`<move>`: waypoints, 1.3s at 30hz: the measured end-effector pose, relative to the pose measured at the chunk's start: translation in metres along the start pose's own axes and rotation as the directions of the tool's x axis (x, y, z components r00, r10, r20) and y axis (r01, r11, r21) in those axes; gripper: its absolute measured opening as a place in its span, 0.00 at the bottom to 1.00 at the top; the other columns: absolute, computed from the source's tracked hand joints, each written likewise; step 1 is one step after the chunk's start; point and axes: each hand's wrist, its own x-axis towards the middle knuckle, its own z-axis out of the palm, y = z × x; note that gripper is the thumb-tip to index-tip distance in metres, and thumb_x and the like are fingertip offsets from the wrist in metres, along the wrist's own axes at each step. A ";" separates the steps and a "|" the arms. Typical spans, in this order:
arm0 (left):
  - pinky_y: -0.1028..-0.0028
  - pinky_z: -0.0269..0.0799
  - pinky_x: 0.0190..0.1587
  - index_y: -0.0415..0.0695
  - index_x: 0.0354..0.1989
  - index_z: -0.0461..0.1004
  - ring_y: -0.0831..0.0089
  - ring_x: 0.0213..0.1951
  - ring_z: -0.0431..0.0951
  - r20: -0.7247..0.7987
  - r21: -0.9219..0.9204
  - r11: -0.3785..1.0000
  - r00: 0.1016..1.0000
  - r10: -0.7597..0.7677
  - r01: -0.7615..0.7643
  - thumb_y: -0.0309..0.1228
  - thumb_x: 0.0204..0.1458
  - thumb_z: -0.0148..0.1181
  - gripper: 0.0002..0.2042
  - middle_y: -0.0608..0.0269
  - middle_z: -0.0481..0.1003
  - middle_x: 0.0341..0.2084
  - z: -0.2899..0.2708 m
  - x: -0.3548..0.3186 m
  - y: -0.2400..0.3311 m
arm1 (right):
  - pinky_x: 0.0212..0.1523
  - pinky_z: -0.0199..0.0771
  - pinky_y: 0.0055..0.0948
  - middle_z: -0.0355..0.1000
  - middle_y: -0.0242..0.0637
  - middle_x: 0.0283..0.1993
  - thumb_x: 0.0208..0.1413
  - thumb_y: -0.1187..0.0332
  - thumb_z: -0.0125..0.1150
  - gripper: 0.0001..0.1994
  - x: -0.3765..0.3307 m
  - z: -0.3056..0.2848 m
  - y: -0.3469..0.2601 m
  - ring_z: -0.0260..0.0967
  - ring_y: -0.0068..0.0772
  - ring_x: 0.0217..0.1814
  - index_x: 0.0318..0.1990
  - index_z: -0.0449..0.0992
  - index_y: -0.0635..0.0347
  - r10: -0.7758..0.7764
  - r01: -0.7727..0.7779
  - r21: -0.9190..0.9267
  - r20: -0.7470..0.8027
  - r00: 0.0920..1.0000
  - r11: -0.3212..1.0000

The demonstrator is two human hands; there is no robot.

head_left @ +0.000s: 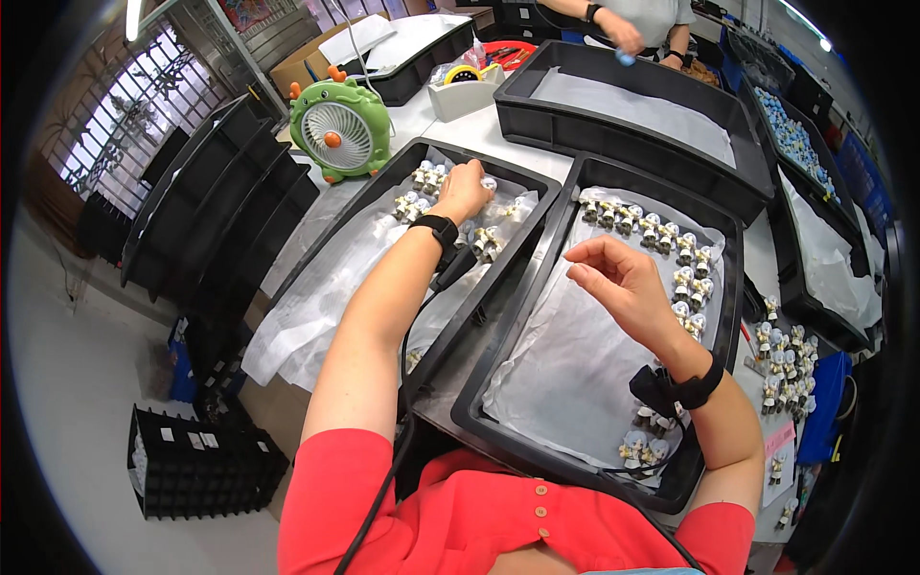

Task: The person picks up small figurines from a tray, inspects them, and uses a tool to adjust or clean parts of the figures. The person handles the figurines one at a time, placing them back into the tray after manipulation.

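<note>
My left hand reaches into the left black tray, its fingers closed on a small figurine whose pale head shows beside the fingertips. Other white-and-gold figurines stand around it on translucent sheeting, some under plastic. Over the right black tray hovers my right hand, fingers curved, thumb and forefinger apart with nothing between them. Below it, white lining paper covers the tray floor. Figurines stand in rows along its far and right sides, and a few lie at the near right corner.
A green fan stands behind the left tray. Another black tray sits beyond, near another person's hand. Loose figurines cover the table at right, near a blue pouch. Stacked black trays rise at left. Dark cables run along both my arms.
</note>
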 end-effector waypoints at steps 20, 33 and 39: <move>0.59 0.68 0.48 0.37 0.37 0.74 0.50 0.45 0.71 0.025 0.296 0.931 0.976 0.216 -0.214 0.27 0.38 0.59 0.15 0.43 0.70 0.40 0.005 0.012 -0.008 | 0.35 0.71 0.24 0.75 0.37 0.29 0.50 0.69 0.58 0.09 0.009 -0.012 0.005 0.73 0.25 0.31 0.35 0.75 0.64 -0.086 0.083 -0.028 -0.135 0.987 0.996; 0.85 0.63 0.33 0.38 0.36 0.75 0.86 0.29 0.69 0.158 -0.501 0.803 0.878 0.451 -0.323 0.28 0.53 0.56 0.07 0.71 0.73 0.26 -0.096 -0.133 0.124 | 0.37 0.74 0.25 0.76 0.40 0.29 0.47 0.66 0.59 0.09 0.020 -0.026 0.013 0.76 0.30 0.32 0.32 0.78 0.62 -0.303 0.294 -0.098 -0.494 0.815 0.951; 0.64 0.71 0.35 0.44 0.50 0.69 0.56 0.32 0.76 0.574 -0.484 0.660 0.360 0.735 -0.574 0.24 0.46 0.58 0.19 0.48 0.74 0.31 -0.021 -0.230 0.181 | 0.39 0.74 0.24 0.77 0.38 0.30 0.46 0.65 0.60 0.09 0.034 -0.029 0.028 0.76 0.30 0.34 0.33 0.79 0.59 -0.345 0.309 -0.161 -0.548 0.762 0.938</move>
